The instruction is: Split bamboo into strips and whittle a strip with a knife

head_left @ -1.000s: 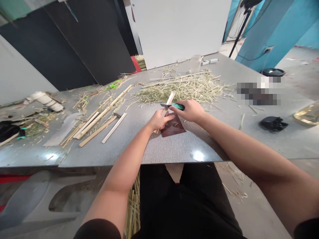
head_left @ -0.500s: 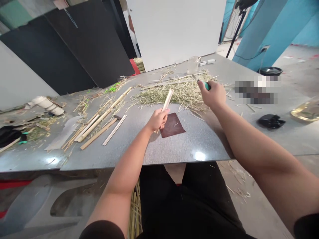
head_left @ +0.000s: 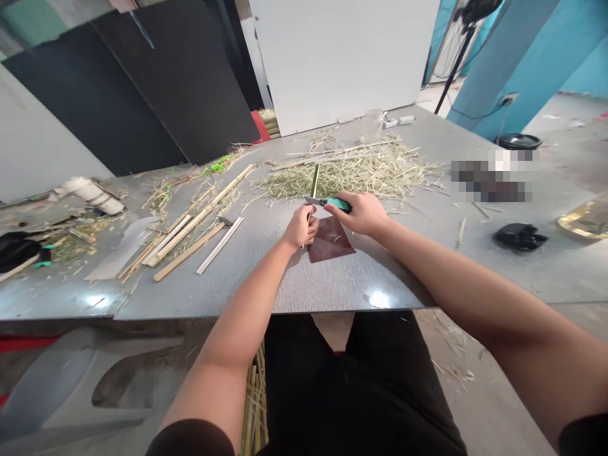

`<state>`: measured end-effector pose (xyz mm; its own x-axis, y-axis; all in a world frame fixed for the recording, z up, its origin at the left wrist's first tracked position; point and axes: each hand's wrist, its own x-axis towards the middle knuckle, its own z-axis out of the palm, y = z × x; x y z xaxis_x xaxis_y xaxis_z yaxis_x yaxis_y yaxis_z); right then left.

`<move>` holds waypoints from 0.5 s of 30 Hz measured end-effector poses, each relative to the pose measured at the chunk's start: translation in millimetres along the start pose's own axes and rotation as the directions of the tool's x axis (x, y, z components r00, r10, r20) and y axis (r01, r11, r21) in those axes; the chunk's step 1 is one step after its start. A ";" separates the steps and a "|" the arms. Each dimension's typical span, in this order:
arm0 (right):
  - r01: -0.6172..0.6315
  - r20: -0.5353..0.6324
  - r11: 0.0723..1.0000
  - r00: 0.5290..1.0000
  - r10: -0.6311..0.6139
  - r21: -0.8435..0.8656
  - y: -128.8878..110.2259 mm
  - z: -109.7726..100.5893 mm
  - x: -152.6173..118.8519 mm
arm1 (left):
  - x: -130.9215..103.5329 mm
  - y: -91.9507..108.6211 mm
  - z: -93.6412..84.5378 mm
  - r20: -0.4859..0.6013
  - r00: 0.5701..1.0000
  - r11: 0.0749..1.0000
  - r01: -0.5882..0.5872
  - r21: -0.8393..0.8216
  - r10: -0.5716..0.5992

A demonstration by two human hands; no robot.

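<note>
My left hand point(head_left: 303, 227) is closed around a narrow bamboo strip point(head_left: 315, 180), which points up and away from me with its green edge showing. In my right hand point(head_left: 361, 212) is a knife with a teal handle point(head_left: 338, 204). Its blade point(head_left: 313, 201) lies across the strip just above my left fingers. Under and beside my hands is a dark brown sheet point(head_left: 330, 242) on the grey table point(head_left: 304, 285). A heap of thin bamboo shavings point(head_left: 361, 171) lies right behind my hands.
Left of my hands lie a pale strip point(head_left: 220, 246), a hammer point(head_left: 192, 258) and longer bamboo pieces point(head_left: 204, 215). A clear cup point(head_left: 372, 125) stands behind the shavings. To the right are a black object point(head_left: 519, 237) and a gold-rimmed tray point(head_left: 570, 225).
My right hand has brought the knife from the upper right down and left onto the strip. The strip has turned in my left hand, from its pale face to its green edge.
</note>
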<state>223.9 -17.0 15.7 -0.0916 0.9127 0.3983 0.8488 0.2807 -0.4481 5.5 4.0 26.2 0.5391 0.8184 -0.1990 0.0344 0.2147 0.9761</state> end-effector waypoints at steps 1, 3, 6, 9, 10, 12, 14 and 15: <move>0.006 0.004 1.000 1.000 -0.006 0.005 0.3 -0.7 -0.4 | -1.7 0.6 0.9 0.037 0.999 1.000 0.024 -0.010 -0.024; 0.021 0.004 1.000 1.000 -0.021 0.014 1.4 -2.7 -1.3 | -6.1 2.4 3.3 0.095 0.995 1.000 0.028 -0.003 -0.027; 0.046 -0.025 0.999 0.999 -0.046 0.004 3.2 -4.3 -1.6 | -14.2 6.3 7.8 0.105 0.994 0.998 -0.019 0.060 0.013; 0.052 -0.068 0.998 0.996 -0.054 -0.034 11.0 -6.5 3.6 | -20.8 10.0 10.6 0.113 0.993 0.996 0.022 0.084 -0.032; 0.021 -0.082 0.999 0.996 -0.024 -0.032 17.2 -8.7 6.8 | -22.3 10.8 10.7 0.131 0.990 0.995 0.051 0.088 -0.062; -0.100 -0.132 0.995 0.986 0.100 0.000 35.9 -16.3 14.2 | -23.8 11.4 9.6 0.190 0.976 0.991 0.089 0.098 -0.107; -0.225 -0.255 0.974 0.941 0.221 0.013 59.6 -26.9 20.4 | -23.0 11.0 6.8 0.241 0.967 0.993 0.062 0.097 -0.084; -0.256 -0.319 0.967 0.915 0.247 0.016 70.7 -32.1 22.3 | -21.6 10.4 4.9 0.246 0.968 0.996 0.030 0.088 -0.050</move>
<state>298.6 13.7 18.6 0.2925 0.8095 0.5090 0.8353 0.0428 -0.5481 -1.6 -14.1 41.2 0.7273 0.6500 -0.2203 0.1241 0.1911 0.9737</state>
